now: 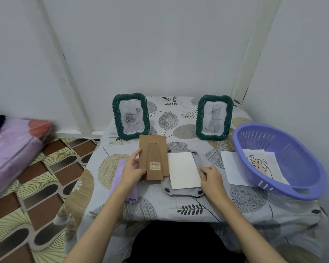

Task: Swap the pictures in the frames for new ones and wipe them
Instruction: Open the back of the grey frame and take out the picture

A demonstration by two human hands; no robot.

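Head view: A frame point(182, 188) lies face down on the counter point(198, 209), directly in front of the person. A white sheet point(183, 170) rests on its open back, long axis running away from the person, slightly tilted.

The right hand point(212, 178) touches the sheet's near right corner; whether the fingers pinch the edge cannot be determined.

The left hand point(132, 170) grips the brown backing board point(154, 158), held just left of the sheet and overlapping the frame's left edge.

The sheet lies between both hands; the right hand is nearer. Judgement: seat the sheet square, then bring the board rightward over it.

A purple cloth point(122, 179) lies under the left forearm.
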